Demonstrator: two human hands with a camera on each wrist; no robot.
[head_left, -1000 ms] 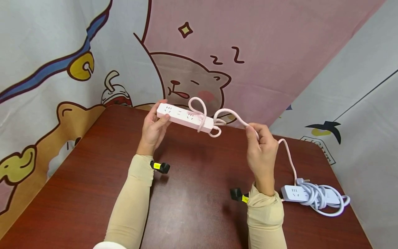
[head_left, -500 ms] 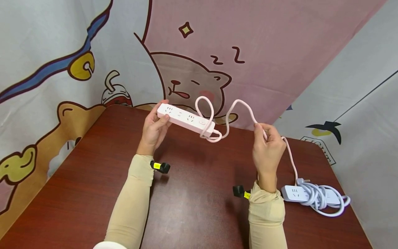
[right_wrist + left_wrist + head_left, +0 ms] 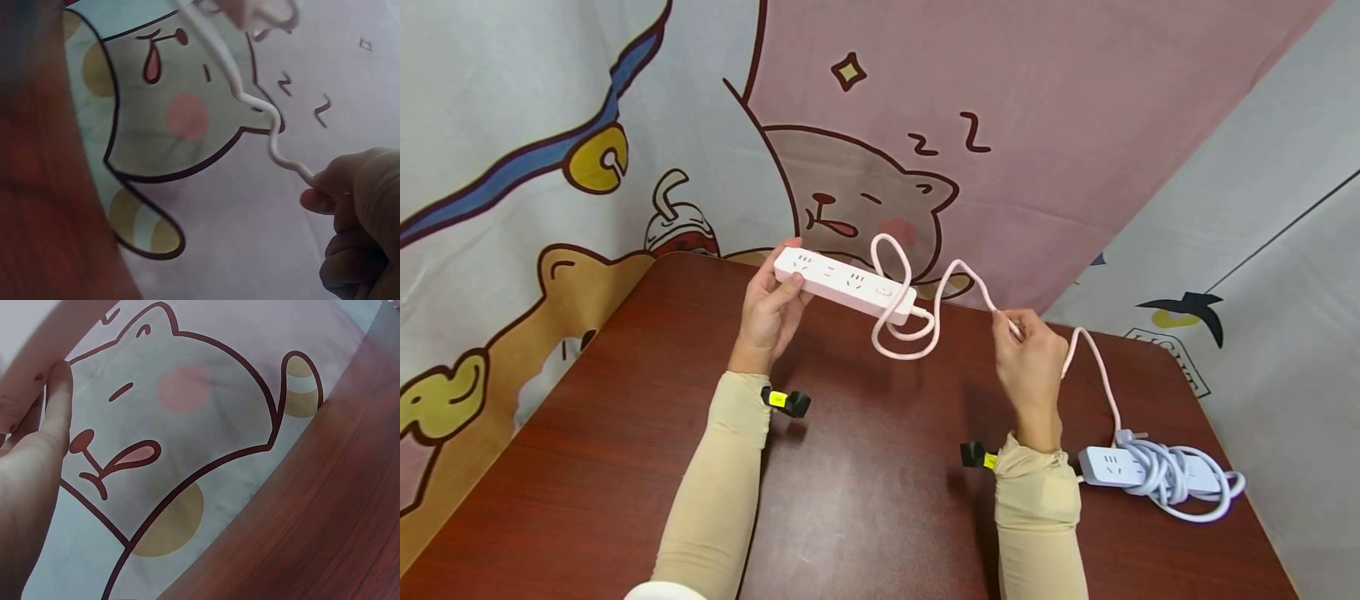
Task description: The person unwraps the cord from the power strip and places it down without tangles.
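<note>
A pale pink power strip (image 3: 842, 282) is held above the table, tilted down to the right. My left hand (image 3: 766, 312) grips its left end, thumb on the socket face and fingers behind. The same strip fills the upper left corner of the left wrist view. From its right end comes a pink cord (image 3: 937, 308), with one loop lying over the strip's end and another hanging below. My right hand (image 3: 1032, 358) pinches this cord between thumb and fingers. Past that hand the cord arches down toward the table at the right.
A second, white power strip (image 3: 1108, 467) lies on the right of the brown table (image 3: 865, 483), wrapped in its own bluish-white cord (image 3: 1165, 471). A plug (image 3: 1126, 437) sits beside it. Printed cloth (image 3: 1037, 108) hangs around the table's back and sides.
My right hand first moved right with the cord, then came back left and slightly lower. The loops by the strip's end have loosened and sagged. My left hand stays almost still.
</note>
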